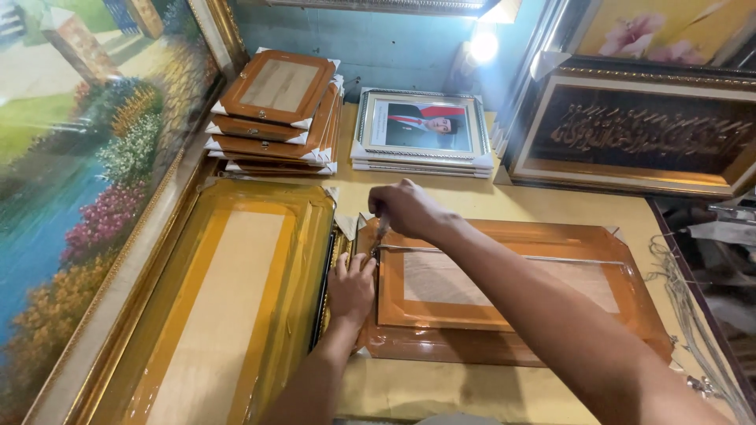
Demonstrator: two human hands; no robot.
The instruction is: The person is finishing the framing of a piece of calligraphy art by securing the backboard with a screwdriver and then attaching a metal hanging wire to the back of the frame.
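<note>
An orange-brown picture frame (551, 323) wrapped in clear plastic lies face down on the yellow table (551, 206). My left hand (351, 288) lies flat on the frame's left edge, fingers spread and pointing away from me. My right hand (405, 208) reaches across from the right and is shut on a small thin tool (382, 230), whose tip touches the frame's upper left corner. A thin wire or cord (504, 253) runs across the frame's back from that corner to the right.
A larger plastic-wrapped golden frame (236, 307) lies left of my hands. A big landscape painting (71, 181) leans at far left. A stack of brown frames (276, 110), a silver-framed portrait (421, 130) and a dark carved framed panel (638, 134) stand at the back. Loose wires (693, 315) hang at right.
</note>
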